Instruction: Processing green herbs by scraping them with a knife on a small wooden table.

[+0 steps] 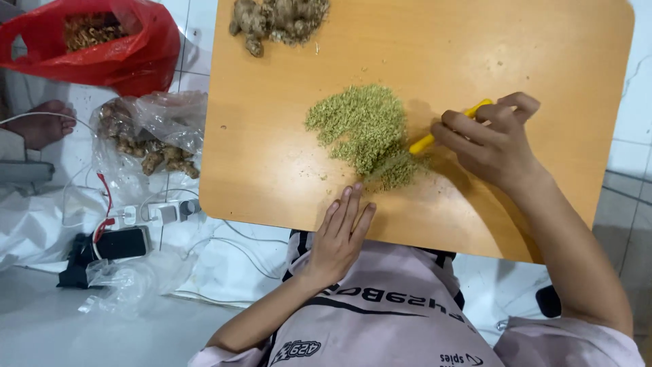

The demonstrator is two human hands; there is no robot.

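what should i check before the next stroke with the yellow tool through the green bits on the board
1. Right hand grips the yellow tool: ok, fingers wrapped round it.
2. Tool tip meets the pile of green bits: ok, it sits at the pile's right edge.
3. Left hand steadies the wooden board: ok, flat on the near edge, empty.
4. Left fingertips clear of the tool: ok, but close to the pile's lower end.
5. Bits stay on the board: ok, only a few strays lie around the pile.
6. Knobbly brown roots apart from the pile: ok, at the far edge.
7. Tool's working end sharp or blunt: cannot tell.
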